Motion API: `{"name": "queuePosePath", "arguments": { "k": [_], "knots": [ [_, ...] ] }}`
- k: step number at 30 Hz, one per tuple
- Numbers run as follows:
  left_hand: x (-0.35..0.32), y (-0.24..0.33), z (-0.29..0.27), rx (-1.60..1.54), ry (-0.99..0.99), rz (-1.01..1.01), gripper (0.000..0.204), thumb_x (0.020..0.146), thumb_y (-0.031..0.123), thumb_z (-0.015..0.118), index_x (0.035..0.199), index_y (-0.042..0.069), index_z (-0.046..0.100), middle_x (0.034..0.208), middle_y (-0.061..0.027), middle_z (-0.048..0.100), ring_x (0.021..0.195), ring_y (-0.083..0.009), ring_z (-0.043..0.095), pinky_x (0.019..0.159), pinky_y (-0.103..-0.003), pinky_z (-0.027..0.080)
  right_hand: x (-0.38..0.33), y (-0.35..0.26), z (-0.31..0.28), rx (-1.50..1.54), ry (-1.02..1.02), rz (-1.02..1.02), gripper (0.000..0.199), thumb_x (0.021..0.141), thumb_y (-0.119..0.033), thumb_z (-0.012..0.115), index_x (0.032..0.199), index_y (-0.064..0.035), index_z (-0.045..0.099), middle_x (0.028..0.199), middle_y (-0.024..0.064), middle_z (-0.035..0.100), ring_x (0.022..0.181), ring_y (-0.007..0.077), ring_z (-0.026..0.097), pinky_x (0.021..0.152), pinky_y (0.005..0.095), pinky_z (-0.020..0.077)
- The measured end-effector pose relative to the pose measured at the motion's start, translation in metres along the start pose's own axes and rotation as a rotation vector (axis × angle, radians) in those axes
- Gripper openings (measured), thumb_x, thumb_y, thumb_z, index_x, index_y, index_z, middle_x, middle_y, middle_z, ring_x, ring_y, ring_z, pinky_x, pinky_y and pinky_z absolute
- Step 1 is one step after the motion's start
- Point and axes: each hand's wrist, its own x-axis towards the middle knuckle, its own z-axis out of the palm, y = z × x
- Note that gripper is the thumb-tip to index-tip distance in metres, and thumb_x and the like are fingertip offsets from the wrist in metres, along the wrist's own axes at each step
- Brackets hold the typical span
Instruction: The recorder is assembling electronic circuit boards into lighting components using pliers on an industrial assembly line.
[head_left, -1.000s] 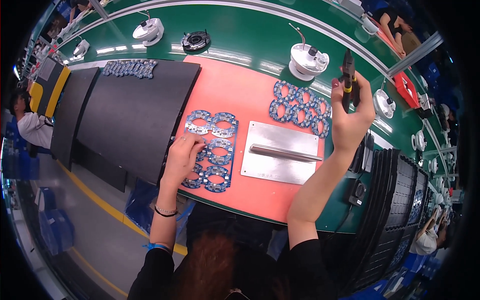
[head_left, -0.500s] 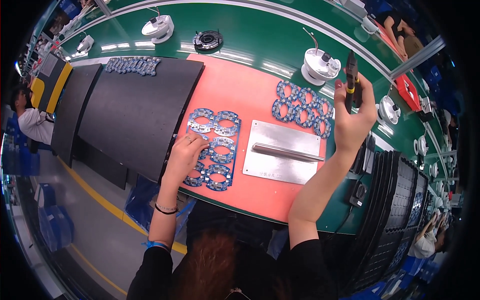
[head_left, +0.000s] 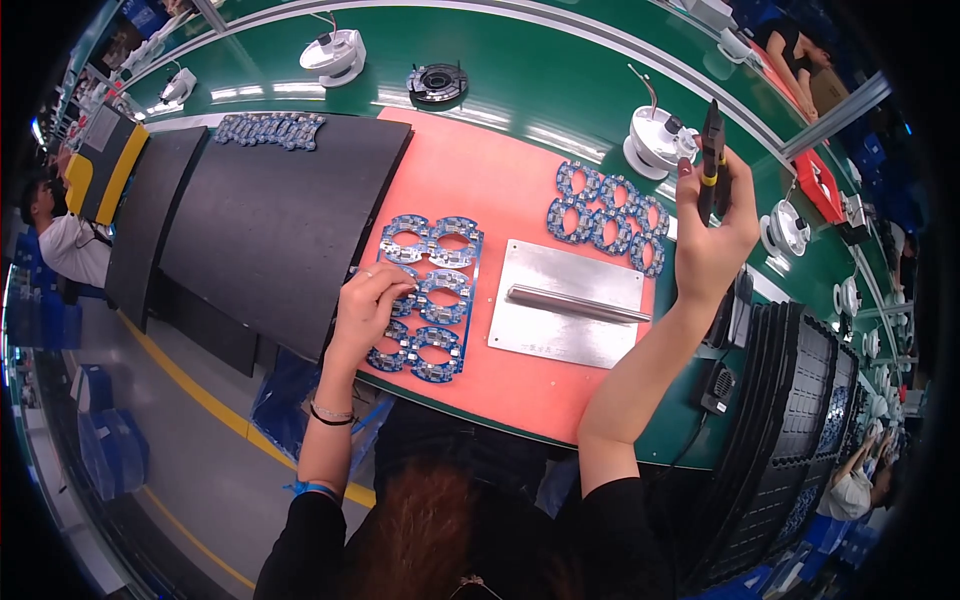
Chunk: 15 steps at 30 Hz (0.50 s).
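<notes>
A panel of joined blue ring-shaped circuit boards [head_left: 436, 313] lies on the pink mat [head_left: 520, 395]. My left hand [head_left: 368, 305] is over the panel's left middle part, fingers bent and pinched at a board there; the fingers hide that board in part. Raised at the right, my right hand [head_left: 718, 232] grips black cutting pliers [head_left: 711, 160] with yellow bands, jaws pointing up. Several separate ring-shaped circuit boards [head_left: 612, 232] lie in two rows beyond the metal plate. That silver plate [head_left: 565, 345] carries a raised metal bar [head_left: 578, 303] and sits between my hands.
At left are black sheets [head_left: 280, 220] with a row of circuit boards [head_left: 268, 131] on top. White round units [head_left: 660, 142] and a black round part [head_left: 438, 83] stand on the green surface [head_left: 530, 60] behind. Black trays [head_left: 770, 420] are stacked at right, beside a black device [head_left: 717, 385].
The white units and the black round part have shifted right along the green surface. My right hand with the cutting pliers has moved slightly right; my left hand shifted a little at the panel.
</notes>
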Motion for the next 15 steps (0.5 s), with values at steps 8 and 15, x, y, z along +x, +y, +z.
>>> {"name": "queuePosePath", "arguments": {
  "k": [8, 15],
  "knots": [
    [-0.001, 0.001, -0.018, -0.035, -0.033, -0.113, 0.009, 0.090, -0.005, 0.061, 0.094, -0.002, 0.068, 0.087, -0.0133, 0.070, 0.081, -0.0269, 0.070, 0.073, -0.035, 0.054, 0.003, -0.011, 0.011, 0.014, -0.019, 0.025, 0.033, 0.081, -0.004, 0.077, 0.113, -0.0035, 0.068, 0.089, 0.0060, 0.067, 0.075, 0.0137, 0.061, 0.073, 0.0289, 0.0503],
    [-0.029, 0.047, -0.022, -0.180, 0.075, -0.493, 0.018, 0.100, 0.006, 0.055, 0.107, -0.004, 0.068, 0.092, -0.0062, 0.067, 0.084, -0.0141, 0.063, 0.074, -0.031, 0.052, 0.006, 0.004, -0.017, 0.072, -0.104, -0.048, 0.048, 0.063, 0.000, 0.074, 0.110, -0.0107, 0.068, 0.099, 0.0076, 0.070, 0.089, 0.0268, 0.068, 0.079, 0.0405, 0.0516]
  ]
}}
